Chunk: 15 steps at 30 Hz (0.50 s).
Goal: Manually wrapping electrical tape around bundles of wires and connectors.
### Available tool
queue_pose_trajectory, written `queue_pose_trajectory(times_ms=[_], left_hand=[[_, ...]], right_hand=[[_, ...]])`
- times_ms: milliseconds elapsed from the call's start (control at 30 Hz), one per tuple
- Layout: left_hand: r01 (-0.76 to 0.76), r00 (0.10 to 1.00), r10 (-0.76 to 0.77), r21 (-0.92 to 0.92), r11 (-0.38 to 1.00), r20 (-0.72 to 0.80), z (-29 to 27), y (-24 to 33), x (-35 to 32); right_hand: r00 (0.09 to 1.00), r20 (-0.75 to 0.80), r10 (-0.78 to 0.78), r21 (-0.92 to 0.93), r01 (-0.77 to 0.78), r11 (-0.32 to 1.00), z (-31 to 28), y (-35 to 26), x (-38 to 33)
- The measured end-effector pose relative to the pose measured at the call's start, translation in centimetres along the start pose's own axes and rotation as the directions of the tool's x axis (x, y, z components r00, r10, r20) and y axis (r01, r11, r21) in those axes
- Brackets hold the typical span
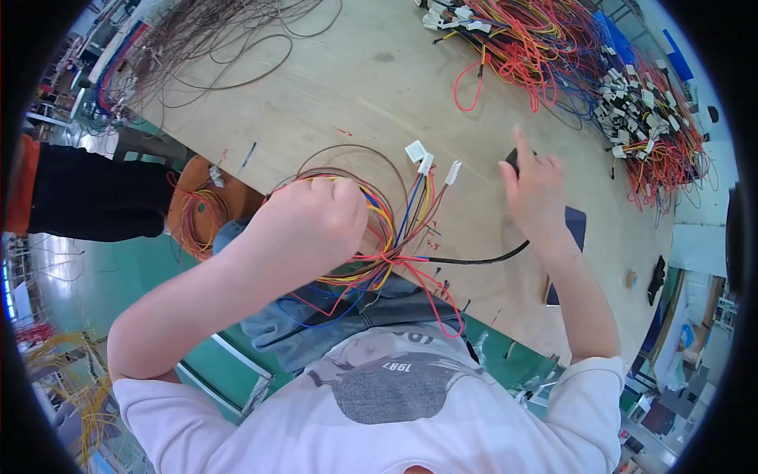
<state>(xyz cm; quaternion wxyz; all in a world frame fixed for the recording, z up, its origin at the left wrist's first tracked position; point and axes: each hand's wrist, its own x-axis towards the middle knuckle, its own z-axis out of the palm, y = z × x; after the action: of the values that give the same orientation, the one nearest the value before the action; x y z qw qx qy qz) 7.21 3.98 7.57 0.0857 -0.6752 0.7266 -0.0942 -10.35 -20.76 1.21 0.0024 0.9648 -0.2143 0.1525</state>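
Note:
At the table's near edge, my left hand point(320, 217) is closed over a coiled wire harness point(382, 278) of red, yellow, blue and brown wires; its fingertips are hidden. White connectors point(425, 163) on the harness's wire ends lie just right of this hand. A black-sleeved branch point(482, 261) runs from the harness to my right wrist and passes out of sight there. My right hand point(537, 186) is raised over the table with the index finger stretched out. Between its thumb and fingers sits a small black piece point(513, 160), mostly covered, its kind unclear.
Piles of red wire harnesses point(529, 47) with white connectors point(643, 107) fill the far right. Brown wires point(229, 47) spread over the far left. A dark flat object point(576, 225) lies beneath my right forearm. Left of the table, an orange-brown stool point(180, 207) bears coiled wires beside another person's dark-clothed leg point(103, 193).

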Motion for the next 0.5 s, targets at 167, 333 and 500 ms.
queue_pose_trajectory(times_ms=[167,333,500], left_hand=[[-0.012,1.0,0.012,-0.19,0.982,-0.003,1.8,-1.3,0.5],[0.222,0.973,-0.192,-0.713,0.665,0.124,0.0,-2.5,1.4],[-0.165,0.984,0.165,-0.002,0.986,0.061,0.7,-2.5,1.7]], right_hand=[[0.993,-0.017,-0.114,-0.072,0.113,0.991,-0.9,-1.2,-0.2],[0.985,-0.111,-0.132,0.202,0.152,0.968,-3.0,-4.2,-3.7],[0.928,0.255,-0.271,0.575,0.079,0.814,-2.3,-6.0,-5.4]])
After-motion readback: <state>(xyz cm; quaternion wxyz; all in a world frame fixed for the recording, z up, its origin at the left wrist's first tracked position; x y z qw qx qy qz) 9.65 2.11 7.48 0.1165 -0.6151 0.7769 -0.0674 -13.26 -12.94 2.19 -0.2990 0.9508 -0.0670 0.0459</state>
